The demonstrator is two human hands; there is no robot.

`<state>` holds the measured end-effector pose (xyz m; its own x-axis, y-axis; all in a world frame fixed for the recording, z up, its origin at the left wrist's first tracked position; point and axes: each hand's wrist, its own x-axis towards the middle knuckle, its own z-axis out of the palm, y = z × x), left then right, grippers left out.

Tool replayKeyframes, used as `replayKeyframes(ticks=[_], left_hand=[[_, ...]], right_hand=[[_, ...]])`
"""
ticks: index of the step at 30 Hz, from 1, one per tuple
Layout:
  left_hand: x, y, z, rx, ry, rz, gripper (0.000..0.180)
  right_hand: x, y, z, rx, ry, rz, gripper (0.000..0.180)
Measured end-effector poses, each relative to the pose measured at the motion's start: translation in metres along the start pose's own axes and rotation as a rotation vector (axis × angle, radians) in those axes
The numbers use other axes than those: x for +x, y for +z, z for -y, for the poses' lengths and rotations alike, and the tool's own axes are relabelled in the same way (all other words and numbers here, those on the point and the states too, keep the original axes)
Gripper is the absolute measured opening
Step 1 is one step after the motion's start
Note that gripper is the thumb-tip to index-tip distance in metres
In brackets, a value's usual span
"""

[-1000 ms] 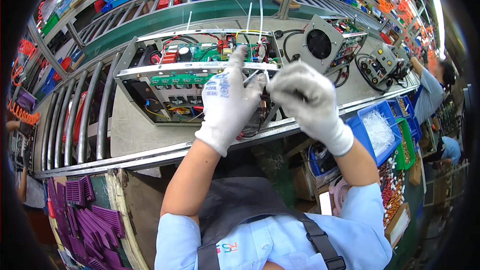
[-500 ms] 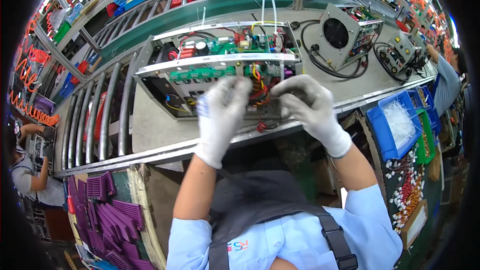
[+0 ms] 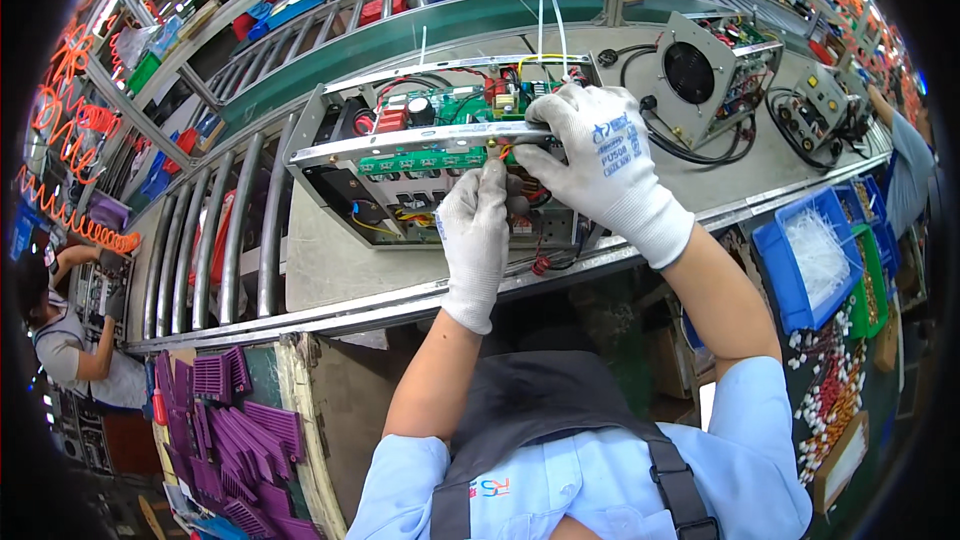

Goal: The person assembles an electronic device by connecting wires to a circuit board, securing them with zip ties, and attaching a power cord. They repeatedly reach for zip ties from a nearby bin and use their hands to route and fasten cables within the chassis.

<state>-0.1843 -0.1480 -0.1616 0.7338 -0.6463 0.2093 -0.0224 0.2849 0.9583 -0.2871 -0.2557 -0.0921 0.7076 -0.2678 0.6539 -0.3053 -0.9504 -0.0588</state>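
An opened electronic chassis (image 3: 375, 185) with green circuit boards (image 3: 435, 159) and coloured wires lies on the workbench in front of me. Both my hands wear white gloves. My left hand (image 3: 474, 240) is closed at the chassis's near side, its fingertips pressed together beside orange wires just under the metal rail (image 3: 400, 144). Whatever sits in those fingertips is hidden. My right hand (image 3: 600, 155) bends over the same rail, fingers above it and thumb below. Thin white strips (image 3: 558, 35) stand up from the far side of the chassis.
A grey unit with a black fan (image 3: 688, 72) and a smaller unit (image 3: 808, 110) with cables stand to the right. Steel rollers (image 3: 237, 230) run at left. Purple slotted ducts (image 3: 240, 440) lie lower left; a blue bin (image 3: 808, 255) of white strips sits right. A co-worker (image 3: 85, 330) works far left.
My right hand has moved up and left onto the rail. The left hand has dropped slightly and shifted right, its fingertips now below the rail. The whole view has shifted a little.
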Motion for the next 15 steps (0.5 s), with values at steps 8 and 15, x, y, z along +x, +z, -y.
replayKeyframes(ticks=[8,15], left_hand=[[0.0,0.004,-0.01,0.114,-0.041,-0.012,0.037],[0.016,0.004,-0.008,0.473,0.188,-0.034,0.032]], right_hand=[[0.0,0.009,0.004,0.012,0.054,-0.055,0.037],[-0.003,0.007,-0.003,0.086,-0.042,-0.073,0.031]])
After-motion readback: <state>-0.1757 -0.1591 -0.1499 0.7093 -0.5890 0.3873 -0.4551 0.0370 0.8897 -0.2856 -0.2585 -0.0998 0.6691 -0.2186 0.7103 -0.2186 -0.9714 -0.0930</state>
